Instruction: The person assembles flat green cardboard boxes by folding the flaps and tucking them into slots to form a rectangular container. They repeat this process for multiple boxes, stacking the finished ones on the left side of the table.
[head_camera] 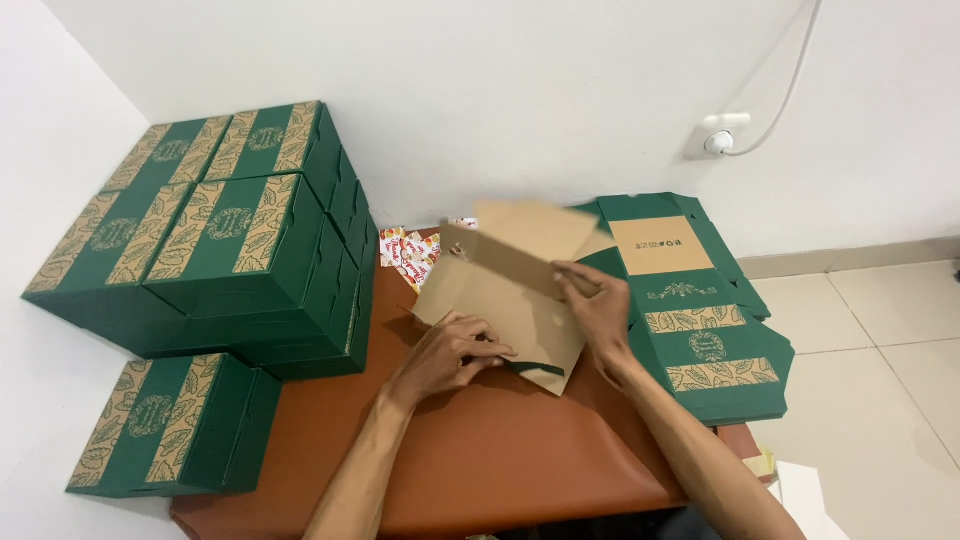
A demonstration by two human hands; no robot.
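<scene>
My right hand's (598, 305) grip is closed on a raised flap of the flat cardboard box blank (505, 305): fingers curled over the flap's edge, thumb beneath, the flap tilted up and blurred. My left hand (448, 352) has no pinch at all; its fingers are loosely bent and press down on the brown inside face of the same blank, which lies near the middle of the brown desk (480, 455).

Just right of the blank, touching my right wrist, I see a stack of unfolded green blanks (710, 345) with leaf-patterned bands, the top one lying open and flat. Behind the blank, a few small red and white packets (410, 255) lie on the desk.

To the left, folded green boxes (220, 240) stand stacked against the wall, all with lids shut, so I cannot tell their contents. One more closed green box (170, 425) sits lower, at the desk's left corner.
</scene>
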